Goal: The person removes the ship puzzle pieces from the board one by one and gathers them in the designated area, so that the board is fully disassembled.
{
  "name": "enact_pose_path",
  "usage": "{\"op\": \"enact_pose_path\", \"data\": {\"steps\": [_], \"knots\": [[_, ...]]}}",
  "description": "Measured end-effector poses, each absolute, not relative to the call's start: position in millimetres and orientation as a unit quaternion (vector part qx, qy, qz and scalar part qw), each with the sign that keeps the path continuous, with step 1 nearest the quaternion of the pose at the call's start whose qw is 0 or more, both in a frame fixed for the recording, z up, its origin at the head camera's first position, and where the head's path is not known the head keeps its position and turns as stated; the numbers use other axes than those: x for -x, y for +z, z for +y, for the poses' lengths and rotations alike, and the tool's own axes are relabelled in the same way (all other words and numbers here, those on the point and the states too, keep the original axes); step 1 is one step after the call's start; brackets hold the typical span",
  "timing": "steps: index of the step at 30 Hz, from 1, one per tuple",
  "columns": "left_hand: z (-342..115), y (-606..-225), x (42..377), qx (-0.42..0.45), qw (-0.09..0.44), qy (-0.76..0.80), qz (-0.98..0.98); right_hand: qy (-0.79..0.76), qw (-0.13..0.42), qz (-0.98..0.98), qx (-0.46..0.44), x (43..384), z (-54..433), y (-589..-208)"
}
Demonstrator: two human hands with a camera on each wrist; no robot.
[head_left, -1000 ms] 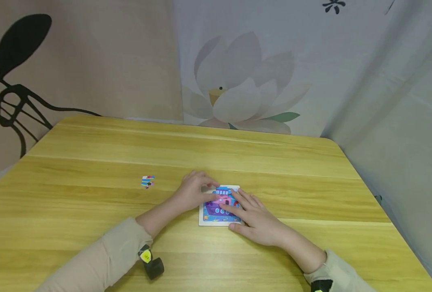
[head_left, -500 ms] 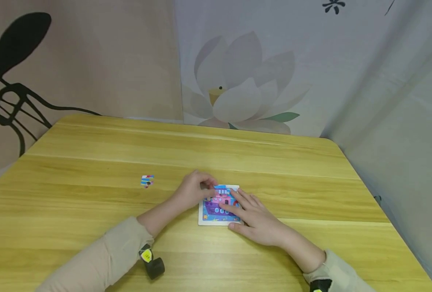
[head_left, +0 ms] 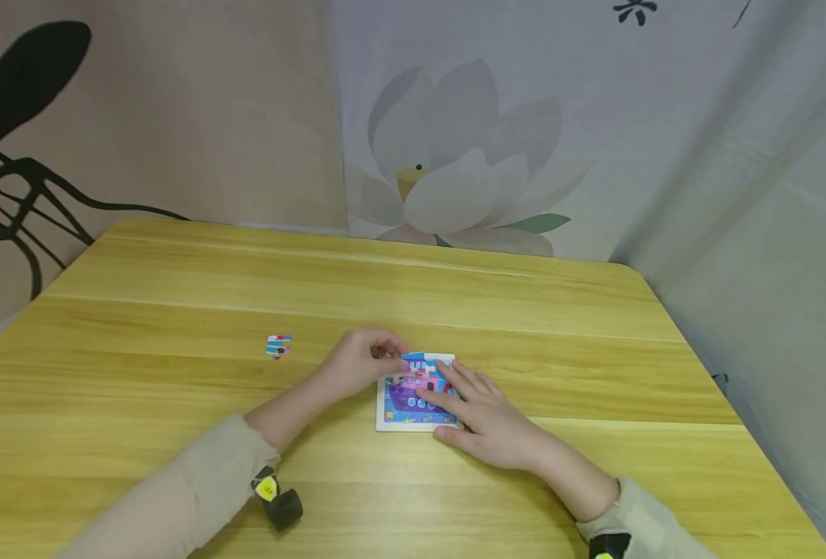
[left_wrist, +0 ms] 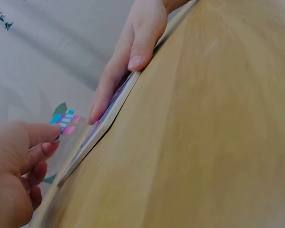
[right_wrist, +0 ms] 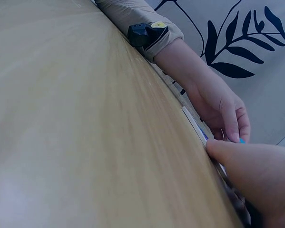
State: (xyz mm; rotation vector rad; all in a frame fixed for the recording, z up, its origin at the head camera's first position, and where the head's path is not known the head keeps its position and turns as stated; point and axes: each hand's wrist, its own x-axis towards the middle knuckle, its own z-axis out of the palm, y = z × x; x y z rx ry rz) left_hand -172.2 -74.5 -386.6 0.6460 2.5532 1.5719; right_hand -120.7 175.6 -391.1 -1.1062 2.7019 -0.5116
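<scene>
A small flat jigsaw puzzle board (head_left: 407, 428), white-rimmed with a purple and pink ship picture, lies flat on the table. Between thumb and fingers, my left hand (head_left: 360, 361) pinches a puzzle piece (left_wrist: 65, 122), blue, white and pink, raised above the board's upper left part. In the head view the piece overlaps the picture. My right hand (head_left: 490, 415) rests spread over the board's right side, its fingers straight on the picture and its thumb (left_wrist: 137, 61) at the near edge. Part of the picture is hidden under that hand.
A little cluster of colourful loose pieces (head_left: 278, 346) lies on the wooden table (head_left: 175, 349) to the left of the board. Curtains with a flower print (head_left: 455, 186) hang behind the table. Each sleeve carries a black wrist device (head_left: 283, 508).
My left hand has moved left and lifted the puzzle piece off the board, turning it slightly. The right hand stays in place on the board.
</scene>
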Motion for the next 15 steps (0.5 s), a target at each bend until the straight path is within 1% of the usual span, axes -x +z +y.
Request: {"op": "enact_pose_path", "data": {"steps": [8,15], "knots": [[-94,-381,169,-0.203,0.056,0.531,0.821,-0.167,0.087,0.909,0.372,120,175,-391],[-118,-375,166,-0.188,0.062,0.515,0.834,-0.166,0.087,0.91,0.369,121,176,-391]]}}
